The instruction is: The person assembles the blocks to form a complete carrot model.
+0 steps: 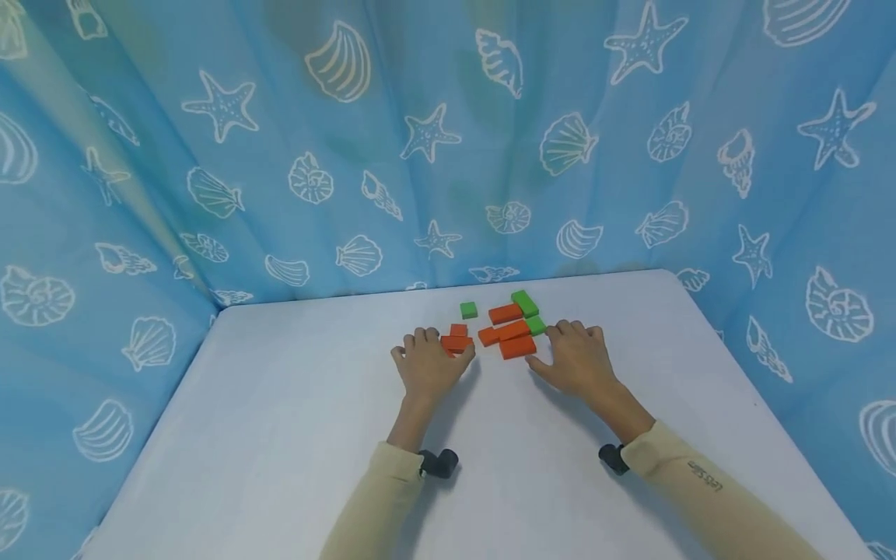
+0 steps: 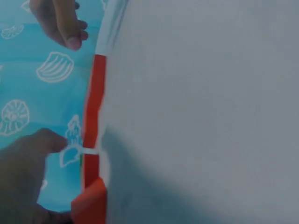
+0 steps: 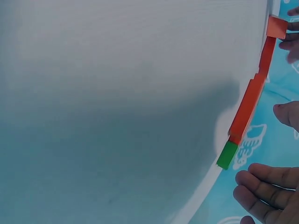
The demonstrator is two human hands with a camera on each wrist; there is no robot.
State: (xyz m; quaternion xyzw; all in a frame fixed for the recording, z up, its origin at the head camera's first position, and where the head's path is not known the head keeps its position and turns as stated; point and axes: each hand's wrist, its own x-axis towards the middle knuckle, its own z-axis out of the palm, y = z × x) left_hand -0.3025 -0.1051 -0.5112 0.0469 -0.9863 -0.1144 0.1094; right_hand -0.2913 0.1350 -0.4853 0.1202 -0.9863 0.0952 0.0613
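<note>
Several smooth rectangular orange blocks [image 1: 518, 348] and green blocks [image 1: 468, 310] sit at twelve o'clock, near the white tabletop's [image 1: 301, 435] far edge; the left hand [image 1: 428, 367], loosely spread, flanks them at eight; the right hand [image 1: 577, 358], wide, at four; room stretches toward seven.

Head view fwd/down; wrist views closer, prob. same blocks [image 1: 518, 348]

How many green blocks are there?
3: a green square block at the back, a green oblong block to its right, and a green rectangular block beside the right hand. More may be hidden.
</note>
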